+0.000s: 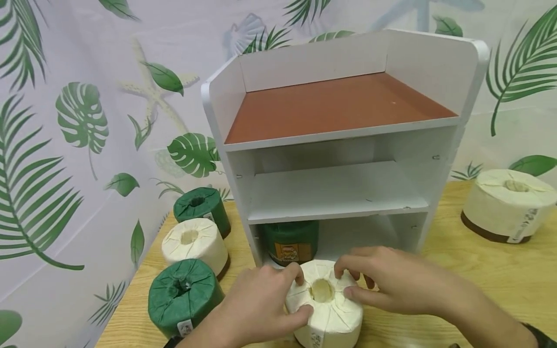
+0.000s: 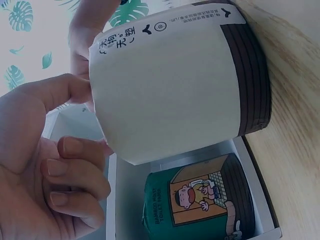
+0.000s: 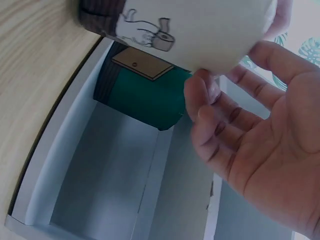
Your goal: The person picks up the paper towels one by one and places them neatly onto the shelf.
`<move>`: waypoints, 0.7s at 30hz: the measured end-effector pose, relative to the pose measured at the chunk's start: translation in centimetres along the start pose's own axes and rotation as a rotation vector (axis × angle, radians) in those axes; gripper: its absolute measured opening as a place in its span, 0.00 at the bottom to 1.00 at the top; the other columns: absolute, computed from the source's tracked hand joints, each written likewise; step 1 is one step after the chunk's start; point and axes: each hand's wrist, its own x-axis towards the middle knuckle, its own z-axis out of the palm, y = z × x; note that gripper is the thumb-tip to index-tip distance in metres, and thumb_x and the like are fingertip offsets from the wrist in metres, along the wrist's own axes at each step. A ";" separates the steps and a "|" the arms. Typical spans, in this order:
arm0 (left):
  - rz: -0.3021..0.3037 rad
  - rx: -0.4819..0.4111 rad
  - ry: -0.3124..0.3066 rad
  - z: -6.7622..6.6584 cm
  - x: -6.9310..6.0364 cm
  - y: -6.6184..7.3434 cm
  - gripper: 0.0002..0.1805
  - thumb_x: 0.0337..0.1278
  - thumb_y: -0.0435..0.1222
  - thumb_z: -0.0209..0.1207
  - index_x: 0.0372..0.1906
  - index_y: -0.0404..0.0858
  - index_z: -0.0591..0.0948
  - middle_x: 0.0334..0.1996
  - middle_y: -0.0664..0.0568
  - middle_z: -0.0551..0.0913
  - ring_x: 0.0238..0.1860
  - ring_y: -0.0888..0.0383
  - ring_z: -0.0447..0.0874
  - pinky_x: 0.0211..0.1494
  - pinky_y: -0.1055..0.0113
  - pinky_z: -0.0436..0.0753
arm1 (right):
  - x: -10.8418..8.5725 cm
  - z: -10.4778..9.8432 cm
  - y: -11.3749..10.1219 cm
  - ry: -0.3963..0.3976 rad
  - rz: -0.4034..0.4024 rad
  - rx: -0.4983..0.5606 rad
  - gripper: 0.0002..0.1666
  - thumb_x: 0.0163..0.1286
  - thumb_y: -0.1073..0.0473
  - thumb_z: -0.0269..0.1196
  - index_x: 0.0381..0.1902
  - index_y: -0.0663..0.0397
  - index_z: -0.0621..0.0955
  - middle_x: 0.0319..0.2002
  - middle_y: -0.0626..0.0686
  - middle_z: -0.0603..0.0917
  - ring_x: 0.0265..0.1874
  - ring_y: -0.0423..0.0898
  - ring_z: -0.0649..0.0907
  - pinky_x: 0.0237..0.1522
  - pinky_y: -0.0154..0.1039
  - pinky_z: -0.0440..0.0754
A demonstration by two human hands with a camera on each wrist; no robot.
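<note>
Both hands are on a cream-wrapped paper roll (image 1: 324, 314) on the table in front of the white shelf unit. The left hand (image 1: 265, 304) grips its left upper edge with thumb and forefinger; in the left wrist view the other fingers of that hand (image 2: 55, 165) are curled beside the roll (image 2: 165, 90). From the right, the right hand (image 1: 391, 280) holds the top edge, and its fingers (image 3: 205, 95) touch the roll (image 3: 210, 30) in the right wrist view. Behind it, a green roll (image 1: 291, 241) stands at the left of the bottom compartment.
Left of the shelf unit (image 1: 339, 215) stand a green roll (image 1: 202, 205), a cream roll (image 1: 196, 244) and another green roll (image 1: 183, 295). Another cream roll (image 1: 506, 205) stands on the wooden table (image 1: 487, 263) at the right. A leaf-patterned cloth hangs behind.
</note>
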 end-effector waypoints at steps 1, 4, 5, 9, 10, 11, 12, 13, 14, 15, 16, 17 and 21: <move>-0.006 -0.006 -0.006 0.0 0.0 0.0 0.20 0.55 0.57 0.62 0.44 0.49 0.80 0.16 0.63 0.72 0.17 0.67 0.69 0.19 0.68 0.68 | 0.0 0.1 0.0 -0.002 -0.004 0.004 0.09 0.69 0.51 0.65 0.45 0.33 0.79 0.34 0.33 0.76 0.26 0.28 0.74 0.28 0.28 0.73; -0.005 -0.011 0.009 0.1 0.0 0.0 0.18 0.53 0.55 0.62 0.44 0.50 0.79 0.15 0.64 0.71 0.17 0.67 0.68 0.18 0.69 0.68 | 0.2 0.2 0.2 -0.005 -0.019 0.021 0.09 0.69 0.52 0.65 0.45 0.34 0.79 0.35 0.33 0.76 0.29 0.28 0.75 0.30 0.29 0.75; 0.000 -0.012 0.022 0.1 0.0 -0.1 0.17 0.53 0.53 0.63 0.44 0.50 0.79 0.14 0.64 0.70 0.16 0.67 0.67 0.18 0.69 0.67 | 0.2 0.2 0.2 -0.008 -0.027 0.033 0.08 0.69 0.52 0.65 0.44 0.34 0.79 0.35 0.33 0.75 0.29 0.29 0.75 0.30 0.29 0.75; 0.020 -0.016 0.071 0.1 0.1 -0.5 0.14 0.51 0.47 0.63 0.44 0.51 0.80 0.11 0.65 0.65 0.14 0.67 0.63 0.15 0.70 0.63 | 0.2 0.2 0.3 -0.019 -0.080 0.089 0.06 0.69 0.52 0.65 0.42 0.35 0.79 0.31 0.32 0.74 0.28 0.28 0.74 0.30 0.27 0.75; 0.027 -0.018 0.079 0.0 0.1 -0.6 0.14 0.51 0.46 0.63 0.44 0.51 0.80 0.10 0.65 0.64 0.13 0.68 0.62 0.14 0.70 0.63 | 0.2 0.2 0.3 -0.018 -0.097 0.097 0.06 0.69 0.52 0.65 0.42 0.35 0.79 0.30 0.32 0.74 0.28 0.27 0.74 0.30 0.27 0.75; 0.032 -0.025 0.085 0.0 0.0 -0.7 0.13 0.51 0.45 0.63 0.44 0.51 0.80 0.09 0.65 0.63 0.13 0.68 0.61 0.14 0.70 0.62 | 0.2 0.2 0.3 -0.015 -0.110 0.104 0.06 0.69 0.52 0.65 0.41 0.35 0.79 0.29 0.31 0.73 0.27 0.27 0.74 0.30 0.26 0.75; 0.039 -0.024 0.093 -0.1 0.0 -0.8 0.13 0.51 0.44 0.63 0.43 0.51 0.81 0.09 0.66 0.62 0.13 0.69 0.61 0.14 0.70 0.62 | 0.2 0.2 0.3 -0.009 -0.120 0.103 0.06 0.69 0.52 0.65 0.41 0.35 0.79 0.28 0.31 0.73 0.27 0.26 0.74 0.29 0.26 0.74; 0.048 -0.024 0.100 -0.2 -0.1 -0.9 0.12 0.52 0.44 0.63 0.43 0.50 0.81 0.09 0.66 0.62 0.12 0.69 0.60 0.14 0.71 0.62 | 0.2 0.2 0.3 -0.004 -0.124 0.104 0.05 0.69 0.52 0.65 0.41 0.35 0.79 0.28 0.31 0.73 0.26 0.26 0.73 0.29 0.25 0.74; 0.056 -0.028 0.109 -0.3 -0.1 -1.0 0.11 0.53 0.44 0.62 0.42 0.50 0.82 0.09 0.66 0.62 0.12 0.70 0.60 0.14 0.71 0.62 | 0.2 0.2 0.3 0.006 -0.127 0.097 0.05 0.70 0.53 0.65 0.41 0.36 0.79 0.28 0.31 0.73 0.25 0.25 0.73 0.28 0.25 0.73; 0.063 -0.031 0.119 -0.3 -0.2 -1.0 0.10 0.53 0.44 0.62 0.42 0.49 0.82 0.09 0.67 0.63 0.12 0.70 0.61 0.14 0.72 0.62 | 0.3 0.2 0.3 0.021 -0.127 0.086 0.05 0.70 0.53 0.65 0.41 0.36 0.79 0.28 0.31 0.73 0.25 0.25 0.72 0.27 0.24 0.73; 0.070 -0.036 0.129 -0.4 -0.3 -1.0 0.09 0.54 0.44 0.61 0.40 0.49 0.82 0.09 0.67 0.63 0.12 0.70 0.61 0.15 0.72 0.62 | 0.3 0.2 0.3 0.034 -0.122 0.076 0.05 0.70 0.53 0.65 0.41 0.36 0.79 0.27 0.31 0.73 0.24 0.25 0.72 0.27 0.24 0.72; 0.069 -0.037 0.129 -0.4 -0.3 -1.0 0.09 0.55 0.45 0.61 0.39 0.48 0.82 0.09 0.67 0.63 0.12 0.70 0.61 0.15 0.72 0.62 | 0.3 0.2 0.2 0.045 -0.113 0.067 0.05 0.70 0.53 0.65 0.41 0.36 0.79 0.27 0.31 0.72 0.23 0.25 0.71 0.26 0.24 0.72; 0.065 -0.008 0.110 -0.3 -0.4 -0.4 0.11 0.56 0.51 0.62 0.37 0.49 0.81 0.12 0.66 0.67 0.14 0.70 0.64 0.17 0.71 0.64 | 0.5 0.3 0.2 0.059 -0.078 0.043 0.06 0.70 0.53 0.65 0.42 0.34 0.79 0.29 0.32 0.73 0.23 0.26 0.71 0.25 0.25 0.71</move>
